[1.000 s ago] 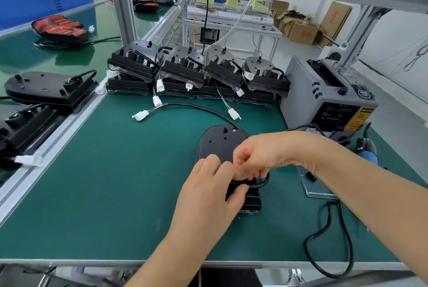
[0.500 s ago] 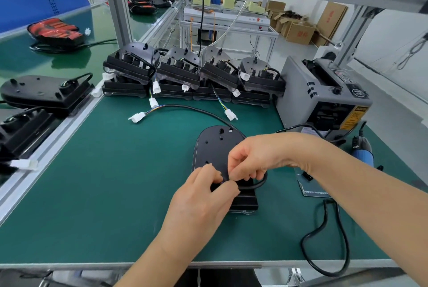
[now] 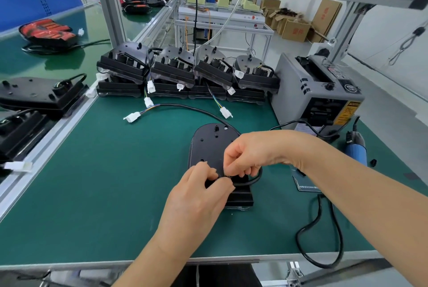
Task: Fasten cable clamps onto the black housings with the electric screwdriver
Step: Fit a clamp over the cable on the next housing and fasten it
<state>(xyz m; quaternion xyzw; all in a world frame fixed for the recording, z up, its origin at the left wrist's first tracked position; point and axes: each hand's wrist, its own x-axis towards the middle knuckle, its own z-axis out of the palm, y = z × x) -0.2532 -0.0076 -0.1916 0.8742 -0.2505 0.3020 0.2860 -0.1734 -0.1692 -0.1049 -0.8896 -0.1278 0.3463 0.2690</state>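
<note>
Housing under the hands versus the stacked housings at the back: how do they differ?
The housing under the hands lies flat and alone; the stacked housings sit two layers deep, upper ones tilted. The left hand and right hand grip the first's cable; the stack is untouched. Both are black.

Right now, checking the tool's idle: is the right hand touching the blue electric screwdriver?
Apart. Head view: right hand grips the cable over the black housing; electric screwdriver lies off right.
</note>
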